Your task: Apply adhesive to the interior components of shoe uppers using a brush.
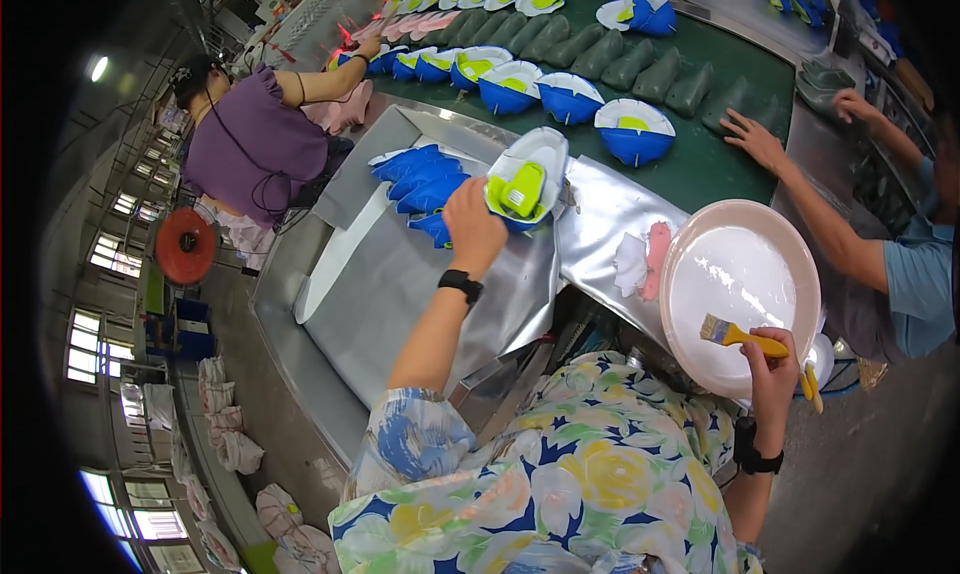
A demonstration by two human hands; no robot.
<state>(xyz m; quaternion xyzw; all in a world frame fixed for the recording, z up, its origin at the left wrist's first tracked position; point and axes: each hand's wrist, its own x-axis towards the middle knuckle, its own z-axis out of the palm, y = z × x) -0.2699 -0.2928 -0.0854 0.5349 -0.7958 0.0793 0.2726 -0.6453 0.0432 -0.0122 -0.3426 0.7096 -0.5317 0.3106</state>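
Workshop with bright windows, far left of the left grip. Green-topped table, beyond this and the right grip, bearing rows of blue-and-white uppers and dark shoe forms. Metal tray, beneath the left grip. Pale basin, under and beyond the right. A co-worker's hand, beyond the basin, extended over the table. White-lined upper, its edge clasped in the left grip. Yellow-handled brush, pinched in the right grip, bristles over the basin.

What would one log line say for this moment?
Left hand: holding shoe upper | Right hand: holding brush over basin | Green belt: more uppers in rows
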